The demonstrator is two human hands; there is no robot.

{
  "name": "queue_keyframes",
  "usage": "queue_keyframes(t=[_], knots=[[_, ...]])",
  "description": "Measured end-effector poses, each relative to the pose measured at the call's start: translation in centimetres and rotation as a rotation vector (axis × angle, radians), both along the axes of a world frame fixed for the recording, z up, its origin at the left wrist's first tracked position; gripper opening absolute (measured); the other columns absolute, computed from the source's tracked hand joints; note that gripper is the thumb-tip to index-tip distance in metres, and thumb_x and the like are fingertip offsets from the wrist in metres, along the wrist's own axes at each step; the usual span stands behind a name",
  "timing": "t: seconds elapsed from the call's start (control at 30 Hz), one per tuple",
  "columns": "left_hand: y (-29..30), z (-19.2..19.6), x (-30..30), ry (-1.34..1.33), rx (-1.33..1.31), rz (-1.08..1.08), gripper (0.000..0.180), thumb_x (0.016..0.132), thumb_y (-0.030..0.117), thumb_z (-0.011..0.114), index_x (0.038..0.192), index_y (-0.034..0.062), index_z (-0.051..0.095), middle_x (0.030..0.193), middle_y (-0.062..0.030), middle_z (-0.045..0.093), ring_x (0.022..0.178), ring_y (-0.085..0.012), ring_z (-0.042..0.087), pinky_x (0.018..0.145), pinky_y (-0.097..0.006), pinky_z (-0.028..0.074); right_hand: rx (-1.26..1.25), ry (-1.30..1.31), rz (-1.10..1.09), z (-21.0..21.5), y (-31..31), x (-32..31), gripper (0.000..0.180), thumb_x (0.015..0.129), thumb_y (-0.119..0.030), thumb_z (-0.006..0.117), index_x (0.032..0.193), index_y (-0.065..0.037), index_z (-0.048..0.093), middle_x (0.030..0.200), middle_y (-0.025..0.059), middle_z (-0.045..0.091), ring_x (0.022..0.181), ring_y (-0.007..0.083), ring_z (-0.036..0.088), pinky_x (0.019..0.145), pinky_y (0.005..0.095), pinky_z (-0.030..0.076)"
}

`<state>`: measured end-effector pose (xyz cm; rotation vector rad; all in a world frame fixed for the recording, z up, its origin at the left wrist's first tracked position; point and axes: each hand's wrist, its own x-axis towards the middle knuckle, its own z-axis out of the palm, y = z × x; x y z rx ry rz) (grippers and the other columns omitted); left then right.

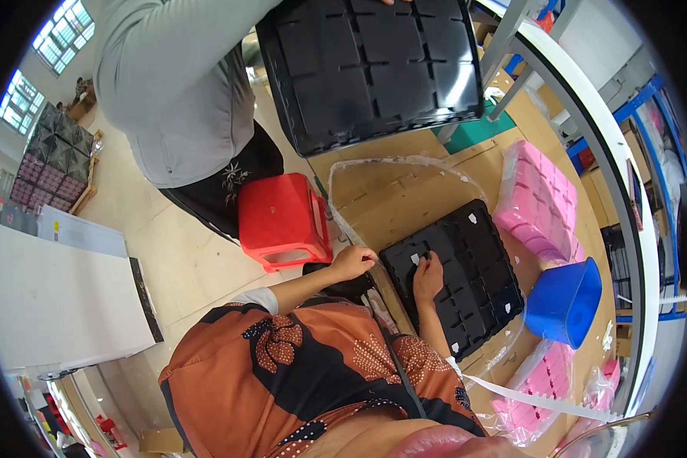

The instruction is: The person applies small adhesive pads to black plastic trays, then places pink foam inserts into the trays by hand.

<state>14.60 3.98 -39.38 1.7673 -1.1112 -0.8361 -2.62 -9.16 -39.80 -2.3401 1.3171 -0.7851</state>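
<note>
A black compartmented tray lies on the cardboard-covered table in front of me, with small white patches near its corners. My right hand is over the tray's left part, its fingers drawn together beside a white patch. Whether anything is between those fingers I cannot make out. Just off the tray's left edge, my left hand has its fingers curled in; what they hold, if anything, is hidden. Across from me, a person in a grey top holds up another black tray.
Pink wrapped trays and a blue bin stand to the right. More pink trays lie nearer, by a white toothed strip. A red stool is left of the table. Clear plastic film surrounds the tray area.
</note>
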Motion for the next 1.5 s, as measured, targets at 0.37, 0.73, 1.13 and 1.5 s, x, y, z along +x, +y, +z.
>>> queue_keyframes(t=[0.37, 0.73, 1.13, 1.5], knots=[[-0.5, 1.0, -0.1, -0.044, -0.012, -0.021, 0.018, 0.072, 0.017, 0.058, 0.084, 0.0058, 0.065, 0.08, -0.0125, 0.063, 0.076, -0.0263, 0.061, 0.067, -0.035, 0.047, 0.005, -0.068, -0.009, -0.7, 0.0, -0.1, 0.029, 0.083, -0.019, 0.053, 0.107, -0.004, 0.052, 0.087, 0.0123, 0.058, 0.082, 0.0306, 0.055, 0.068, 0.0401, 0.045], [-0.2, 0.9, -0.8, -0.031, 0.0, -0.012, 0.019, 0.071, 0.017, 0.056, 0.083, 0.0056, 0.065, 0.08, -0.0123, 0.064, 0.076, -0.0263, 0.061, 0.068, -0.034, 0.047, 0.036, -0.053, 0.004, -0.2, 0.1, -0.2, 0.03, 0.083, -0.018, 0.053, 0.11, -0.004, 0.05, 0.084, 0.0114, 0.057, 0.083, 0.0292, 0.054, 0.069, 0.0395, 0.044], [-0.2, 0.4, -1.1, -0.039, 0.029, -0.02, 0.019, 0.072, 0.018, 0.057, 0.083, 0.0058, 0.065, 0.082, -0.0129, 0.063, 0.08, -0.0272, 0.06, 0.07, -0.035, 0.047, 0.063, -0.029, 0.012, 0.3, 0.0, -0.2, 0.031, 0.083, -0.019, 0.052, 0.11, -0.004, 0.05, 0.083, 0.0099, 0.057, 0.083, 0.028, 0.054, 0.069, 0.0381, 0.044], [0.1, 0.3, -1.4, -0.058, 0.016, -0.009, 0.02, 0.071, 0.019, 0.057, 0.085, 0.0068, 0.065, 0.085, -0.0128, 0.063, 0.081, -0.0267, 0.06, 0.071, -0.035, 0.047, 0.063, -0.02, 0.024, 0.1, 0.2, -0.2, 0.032, 0.083, -0.019, 0.052, 0.111, -0.004, 0.05, 0.084, 0.0096, 0.057, 0.084, 0.0281, 0.053, 0.069, 0.0386, 0.044]])
